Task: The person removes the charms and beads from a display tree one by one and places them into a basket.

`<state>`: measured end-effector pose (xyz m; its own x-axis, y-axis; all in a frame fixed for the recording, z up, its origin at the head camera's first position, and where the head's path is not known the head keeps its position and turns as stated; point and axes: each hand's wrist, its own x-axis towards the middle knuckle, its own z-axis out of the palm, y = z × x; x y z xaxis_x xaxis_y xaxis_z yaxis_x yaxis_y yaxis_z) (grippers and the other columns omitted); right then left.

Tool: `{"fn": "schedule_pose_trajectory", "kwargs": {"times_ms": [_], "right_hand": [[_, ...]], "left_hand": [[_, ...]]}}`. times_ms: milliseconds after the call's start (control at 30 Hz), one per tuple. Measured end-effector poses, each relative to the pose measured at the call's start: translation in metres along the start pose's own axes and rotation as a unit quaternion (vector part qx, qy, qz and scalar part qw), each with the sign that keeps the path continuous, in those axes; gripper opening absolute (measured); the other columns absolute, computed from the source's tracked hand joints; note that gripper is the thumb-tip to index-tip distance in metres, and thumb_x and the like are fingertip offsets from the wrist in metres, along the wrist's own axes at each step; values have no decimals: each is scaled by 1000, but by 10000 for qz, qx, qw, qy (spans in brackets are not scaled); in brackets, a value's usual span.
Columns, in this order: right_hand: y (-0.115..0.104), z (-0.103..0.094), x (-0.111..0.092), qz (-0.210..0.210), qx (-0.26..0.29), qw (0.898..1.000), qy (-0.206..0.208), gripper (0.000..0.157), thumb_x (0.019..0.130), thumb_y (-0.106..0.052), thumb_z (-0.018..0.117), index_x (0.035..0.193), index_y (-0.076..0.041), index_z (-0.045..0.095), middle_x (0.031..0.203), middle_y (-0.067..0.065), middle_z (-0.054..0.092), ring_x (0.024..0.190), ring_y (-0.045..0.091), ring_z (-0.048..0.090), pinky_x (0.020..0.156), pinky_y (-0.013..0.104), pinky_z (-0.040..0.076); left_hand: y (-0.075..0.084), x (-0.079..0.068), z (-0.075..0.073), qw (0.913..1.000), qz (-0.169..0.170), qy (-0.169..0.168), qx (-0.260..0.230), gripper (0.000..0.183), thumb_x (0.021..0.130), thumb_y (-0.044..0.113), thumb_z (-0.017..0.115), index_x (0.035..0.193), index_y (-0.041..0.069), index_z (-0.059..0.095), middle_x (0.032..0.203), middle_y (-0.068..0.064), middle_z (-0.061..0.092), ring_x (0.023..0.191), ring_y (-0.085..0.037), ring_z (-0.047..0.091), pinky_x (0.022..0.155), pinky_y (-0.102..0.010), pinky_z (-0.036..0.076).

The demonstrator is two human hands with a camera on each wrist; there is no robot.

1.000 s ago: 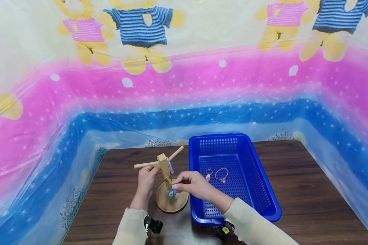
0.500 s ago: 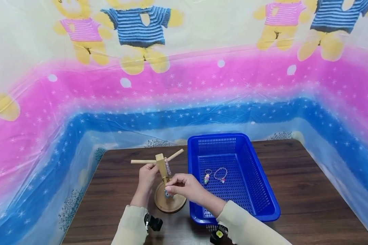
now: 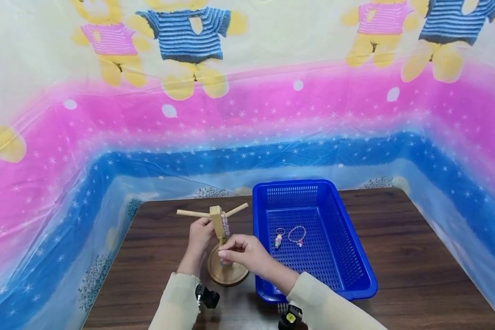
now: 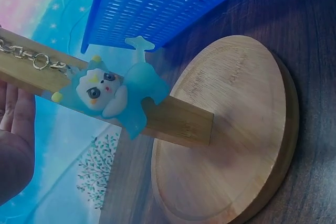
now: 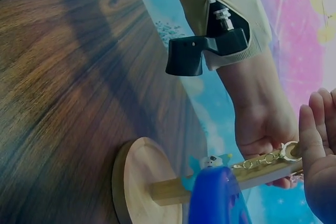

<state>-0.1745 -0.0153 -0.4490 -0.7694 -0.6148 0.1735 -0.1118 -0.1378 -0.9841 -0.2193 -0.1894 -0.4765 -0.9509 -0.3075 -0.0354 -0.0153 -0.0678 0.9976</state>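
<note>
A wooden display stand [image 3: 217,222] has a round base [image 3: 227,277], an upright post and two round pegs at its top. My left hand [image 3: 200,237] grips the post from the left, just under the left peg. On the post's near side hangs a keychain with a light blue and white animal figure [image 4: 139,95] and a metal chain [image 4: 31,57]. My right hand [image 3: 245,252] has thumb and index finger together at this keychain, and mostly hides its figure in the head view. The keychain's ring [image 5: 290,151] shows beside the right palm. A beaded bracelet [image 3: 225,224] hangs from the right peg.
To the right stands a blue plastic basket [image 3: 348,238], its left side close to the stand. Inside lie a pink bracelet [image 3: 297,234] and a keychain with a colourful charm [image 3: 278,241]. The dark wooden table [image 3: 412,256] meets a printed cloth backdrop [image 3: 247,110].
My right hand has shifted slightly left and down along the post with the keychain, now covering more of its figure. The stand has turned a little; the left hand keeps hold of it.
</note>
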Motion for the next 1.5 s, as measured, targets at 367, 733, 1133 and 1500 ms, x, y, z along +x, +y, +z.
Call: {"fn": "schedule_pose_trajectory", "kwargs": {"times_ms": [367, 733, 1133, 1500], "right_hand": [[1, 4, 2, -15, -73, 9999, 93, 19, 97, 2, 64, 99, 20, 59, 98, 45, 63, 76, -3, 67, 73, 18, 64], [-3, 9, 3, 2, -371, 9992, 170, 19, 97, -1, 65, 97, 17, 63, 99, 44, 65, 76, -4, 66, 71, 13, 60], [2, 8, 3, -113, -386, 9990, 209, 18, 97, -2, 65, 97, 16, 63, 100, 43, 65, 76, -6, 66, 71, 12, 60], [3, 8, 3, -166, -525, 9982, 222, 17, 98, -3, 66, 99, 14, 65, 99, 41, 66, 75, -5, 64, 70, 14, 61]], "left_hand": [[0, 0, 7, 9989, -80, -153, -425, 33, 93, 0, 63, 67, 19, 68, 58, 15, 66, 57, 0, 61, 56, -12, 52], [0, -3, 11, 9964, -220, -336, -742, 26, 97, -1, 60, 79, 13, 72, 63, 12, 72, 63, -3, 72, 65, -15, 61], [8, -10, 1, 9981, -346, -359, -350, 21, 99, 6, 62, 109, -8, 73, 74, 10, 73, 70, -3, 70, 69, -16, 60], [33, -33, -37, 9911, 7, -507, -1231, 32, 104, 10, 59, 133, -3, 60, 93, 12, 79, 90, -1, 76, 91, -21, 63]]}}
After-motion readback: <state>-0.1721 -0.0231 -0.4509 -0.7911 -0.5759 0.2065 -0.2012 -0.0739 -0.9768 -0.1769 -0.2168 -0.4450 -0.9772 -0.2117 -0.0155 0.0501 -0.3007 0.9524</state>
